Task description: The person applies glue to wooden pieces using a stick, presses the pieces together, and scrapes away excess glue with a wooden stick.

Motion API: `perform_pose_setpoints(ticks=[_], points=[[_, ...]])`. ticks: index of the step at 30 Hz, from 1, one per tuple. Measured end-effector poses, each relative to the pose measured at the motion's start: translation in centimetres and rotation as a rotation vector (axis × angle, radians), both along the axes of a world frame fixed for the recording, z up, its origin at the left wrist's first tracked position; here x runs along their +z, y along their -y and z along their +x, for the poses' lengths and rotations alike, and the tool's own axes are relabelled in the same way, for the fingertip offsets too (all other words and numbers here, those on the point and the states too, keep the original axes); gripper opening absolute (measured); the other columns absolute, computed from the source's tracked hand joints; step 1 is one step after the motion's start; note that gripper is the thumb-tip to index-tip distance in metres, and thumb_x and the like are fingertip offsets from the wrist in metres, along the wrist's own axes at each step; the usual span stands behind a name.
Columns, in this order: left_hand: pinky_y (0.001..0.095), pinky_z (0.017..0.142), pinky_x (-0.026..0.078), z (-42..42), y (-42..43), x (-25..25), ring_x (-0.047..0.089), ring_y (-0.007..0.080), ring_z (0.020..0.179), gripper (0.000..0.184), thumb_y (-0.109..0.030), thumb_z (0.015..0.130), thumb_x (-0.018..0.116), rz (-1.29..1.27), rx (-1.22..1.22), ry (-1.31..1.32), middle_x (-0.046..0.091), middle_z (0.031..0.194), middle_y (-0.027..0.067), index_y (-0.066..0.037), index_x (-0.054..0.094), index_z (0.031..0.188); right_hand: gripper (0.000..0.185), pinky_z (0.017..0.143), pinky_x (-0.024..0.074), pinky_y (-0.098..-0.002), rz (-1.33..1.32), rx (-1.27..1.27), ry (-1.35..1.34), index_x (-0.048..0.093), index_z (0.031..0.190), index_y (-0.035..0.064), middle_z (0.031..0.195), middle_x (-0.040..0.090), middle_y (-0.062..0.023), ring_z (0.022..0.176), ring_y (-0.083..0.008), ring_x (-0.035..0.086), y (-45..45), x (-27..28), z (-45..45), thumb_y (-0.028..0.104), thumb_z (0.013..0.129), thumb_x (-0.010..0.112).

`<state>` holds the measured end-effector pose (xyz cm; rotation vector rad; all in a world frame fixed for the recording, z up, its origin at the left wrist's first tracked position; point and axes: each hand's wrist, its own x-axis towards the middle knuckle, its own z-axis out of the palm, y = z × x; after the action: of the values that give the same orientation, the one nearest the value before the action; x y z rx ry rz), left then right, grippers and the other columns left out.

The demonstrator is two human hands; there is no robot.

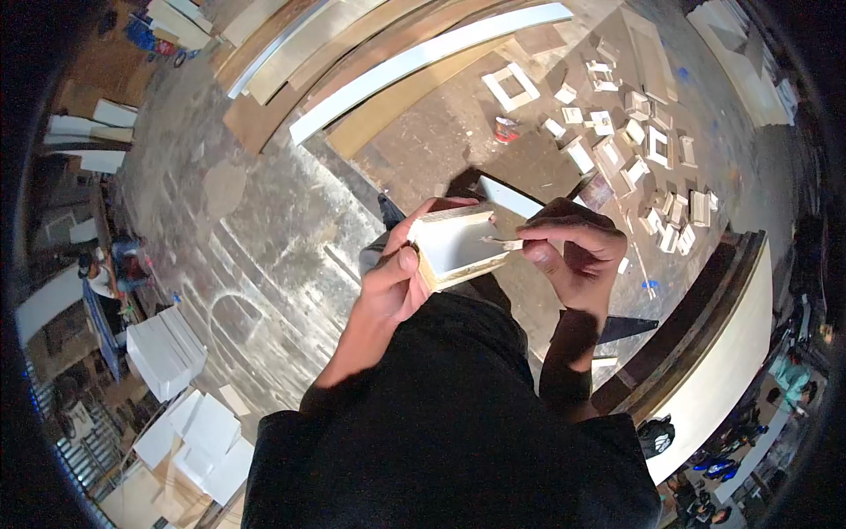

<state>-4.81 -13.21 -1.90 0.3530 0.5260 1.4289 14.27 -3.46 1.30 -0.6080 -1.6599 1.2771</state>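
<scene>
No legible txt, nos., brands or signs anywhere in view.

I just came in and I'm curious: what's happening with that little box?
A person's left hand is holding the small open box. The right hand pinches a small thin piece near its open side. More small wooden pieces lie scattered on the floor.

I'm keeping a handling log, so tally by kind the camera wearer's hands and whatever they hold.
Hands: 2 (left hand, right hand)
Small open box, white inside: 1
Small thin piece: 1
Total: 4
</scene>
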Motion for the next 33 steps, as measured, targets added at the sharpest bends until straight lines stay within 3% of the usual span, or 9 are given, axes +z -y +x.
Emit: perform_pose_setpoints(ticks=[1, 6, 17, 24, 27, 30, 33], points=[[0.0349, 0.107, 0.043, 0.0, -0.1, 0.0, 0.056, 0.0254, 0.124, 0.093, -0.046, 0.077, 0.078, 0.009, -0.022, -0.010, 0.056, 0.132, 0.0205, 0.009, 0.037, 0.139, 0.020, 0.068, 0.0505, -0.0295, -0.001, -0.023, 0.017, 0.075, 0.089, -0.0018, 0.077, 0.071, -0.0114, 0.072, -0.0188, 0.066, 0.2, 0.4, -0.3, 0.012, 0.078, 0.082], [0.0335, 0.107, 0.041, -0.2, 0.0, 0.0, 0.056, 0.0246, 0.123, 0.092, -0.047, 0.076, 0.078, 0.046, -0.049, -0.096, 0.056, 0.132, 0.0190, 0.009, 0.039, 0.139, 0.016, 0.066, 0.0505, -0.0286, 0.001, -0.007, 0.096, 0.075, 0.089, -0.0015, 0.076, 0.071, -0.0106, 0.070, -0.0187, 0.066, 0.6, 1.3, -1.0, 0.009, 0.079, 0.080], [0.0354, 0.105, 0.043, -1.1, 0.7, -0.2, 0.056, 0.0240, 0.122, 0.091, -0.045, 0.075, 0.077, 0.110, -0.062, -0.162, 0.056, 0.132, 0.0177, 0.009, 0.041, 0.138, 0.015, 0.063, 0.0501, -0.0256, 0.047, -0.109, 0.278, 0.074, 0.087, 0.0002, 0.080, 0.073, -0.0111, 0.071, -0.0156, 0.067, 1.3, 1.1, -0.1, -0.003, 0.073, 0.077], [0.0358, 0.105, 0.043, -1.0, 1.3, -0.2, 0.056, 0.0244, 0.123, 0.092, -0.047, 0.076, 0.077, 0.104, -0.049, -0.152, 0.054, 0.133, 0.0184, 0.010, 0.040, 0.138, 0.013, 0.066, 0.0505, -0.0273, -0.023, -0.110, 0.225, 0.074, 0.087, -0.0004, 0.082, 0.073, -0.0115, 0.074, -0.0174, 0.068, 1.7, 1.3, 0.4, -0.002, 0.074, 0.077], [0.0354, 0.105, 0.044, -0.8, 1.5, 0.0, 0.057, 0.0239, 0.122, 0.095, -0.050, 0.075, 0.077, 0.095, -0.048, -0.145, 0.055, 0.132, 0.0183, 0.010, 0.039, 0.138, 0.016, 0.060, 0.0493, -0.0242, 0.051, -0.088, 0.156, 0.075, 0.088, 0.0013, 0.082, 0.074, -0.0091, 0.065, -0.0134, 0.065, 1.9, 0.7, 0.0, -0.005, 0.074, 0.072], [0.0349, 0.104, 0.045, -0.6, 1.6, 0.1, 0.058, 0.0236, 0.121, 0.099, -0.052, 0.072, 0.079, 0.079, -0.042, -0.118, 0.056, 0.131, 0.0180, 0.010, 0.039, 0.138, 0.015, 0.062, 0.0495, -0.0246, 0.097, -0.096, 0.188, 0.074, 0.089, 0.0005, 0.081, 0.073, -0.0095, 0.067, -0.0137, 0.065, 2.0, 0.6, 0.1, -0.005, 0.075, 0.072], [0.0348, 0.103, 0.046, -0.5, 1.8, 0.3, 0.059, 0.0239, 0.119, 0.102, -0.054, 0.070, 0.080, 0.063, -0.032, -0.088, 0.057, 0.129, 0.0178, 0.010, 0.039, 0.138, 0.013, 0.071, 0.0504, -0.0287, -0.060, -0.123, 0.225, 0.074, 0.089, -0.0018, 0.082, 0.073, -0.0126, 0.076, -0.0173, 0.067, 2.3, 0.8, 1.1, 0.001, 0.076, 0.077]])
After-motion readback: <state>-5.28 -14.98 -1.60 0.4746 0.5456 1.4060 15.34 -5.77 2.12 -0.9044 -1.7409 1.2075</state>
